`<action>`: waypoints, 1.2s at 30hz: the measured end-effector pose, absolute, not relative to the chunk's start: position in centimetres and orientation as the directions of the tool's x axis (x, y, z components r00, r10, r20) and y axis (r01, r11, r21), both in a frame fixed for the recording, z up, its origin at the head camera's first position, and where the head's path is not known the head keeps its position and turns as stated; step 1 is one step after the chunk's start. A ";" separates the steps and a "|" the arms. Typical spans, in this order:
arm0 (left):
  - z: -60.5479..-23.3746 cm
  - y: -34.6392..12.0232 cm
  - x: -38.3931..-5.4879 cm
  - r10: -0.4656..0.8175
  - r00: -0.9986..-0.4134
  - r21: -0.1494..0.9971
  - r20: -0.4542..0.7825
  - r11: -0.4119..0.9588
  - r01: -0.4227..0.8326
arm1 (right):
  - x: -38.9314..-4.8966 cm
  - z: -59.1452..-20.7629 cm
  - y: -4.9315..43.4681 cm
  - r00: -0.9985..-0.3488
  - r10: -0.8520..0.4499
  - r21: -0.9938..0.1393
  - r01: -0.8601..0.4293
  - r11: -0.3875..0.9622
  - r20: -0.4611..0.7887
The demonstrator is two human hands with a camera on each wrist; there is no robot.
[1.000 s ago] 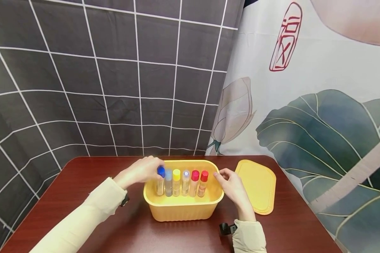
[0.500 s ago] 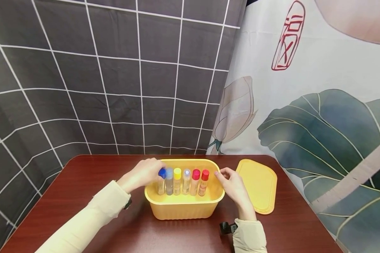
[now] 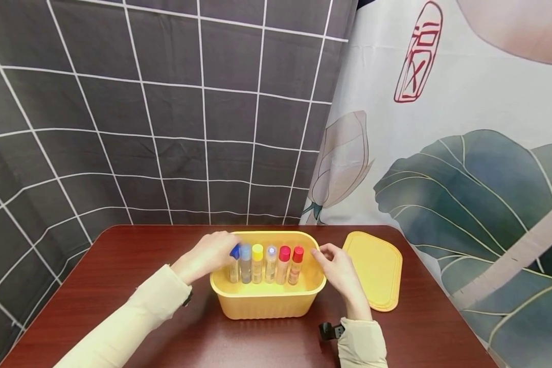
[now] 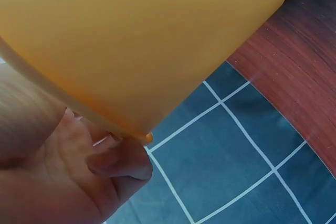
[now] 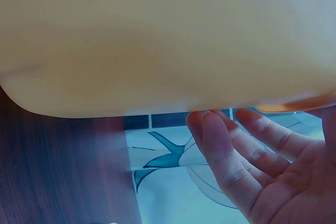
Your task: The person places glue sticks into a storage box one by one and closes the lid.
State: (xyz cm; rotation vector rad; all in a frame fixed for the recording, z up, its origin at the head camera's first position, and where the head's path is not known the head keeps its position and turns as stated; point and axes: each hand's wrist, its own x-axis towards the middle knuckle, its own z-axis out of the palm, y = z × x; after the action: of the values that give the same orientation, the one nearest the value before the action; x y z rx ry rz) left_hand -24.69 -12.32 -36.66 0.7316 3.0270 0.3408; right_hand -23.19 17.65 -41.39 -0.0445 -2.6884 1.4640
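Note:
A yellow plastic bin (image 3: 267,306) stands on the table with a row of several upright, clear-bodied tubes inside, their caps in different colours. At the left end is the tube with a dark blue cap (image 3: 234,251). My left hand (image 3: 211,253) reaches over the left rim and pinches this cap, covering part of it. In the left wrist view, curled fingers (image 4: 126,163) lie close to the bin's rim. My right hand (image 3: 336,268) grips the right rim, with its fingertips (image 5: 215,129) at the outer wall in the right wrist view.
A flat yellow lid (image 3: 372,271) lies on the dark red table (image 3: 188,337), right of the bin. Beside the blue-capped tube stand tubes with light blue, yellow (image 3: 257,252), pale and red caps (image 3: 298,254). Behind the table hang a grey checked curtain (image 3: 230,117) and a floral curtain.
My left hand has shifted slightly over the blue cap, which now shows less. The right hand stays at the right rim. The head view has moved a little.

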 end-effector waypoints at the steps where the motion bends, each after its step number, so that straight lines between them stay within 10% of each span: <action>1: -36.7 -12.3 -24.7 0.449 -0.892 0.207 0.045 0.870 0.448 | -23.2 -41.4 17.7 -0.996 0.064 -0.840 -0.012 0.542 0.055; 20: -35.6 -13.0 -21.9 0.370 -0.898 0.159 0.238 0.897 0.412 | -23.0 -41.5 17.5 -0.996 0.067 -0.845 -0.019 0.534 0.065; 36: -36.8 -13.8 -20.2 0.099 -0.970 0.429 0.221 0.884 0.188 | -23.3 -41.5 17.7 -0.995 0.050 -0.836 -0.046 0.547 0.088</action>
State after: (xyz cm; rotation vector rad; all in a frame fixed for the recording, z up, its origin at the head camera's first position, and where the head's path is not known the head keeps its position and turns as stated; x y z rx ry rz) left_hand -20.22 -13.84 -36.84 0.2489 3.2359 0.7684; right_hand -23.28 17.74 -41.50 -0.0037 -2.6732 1.4484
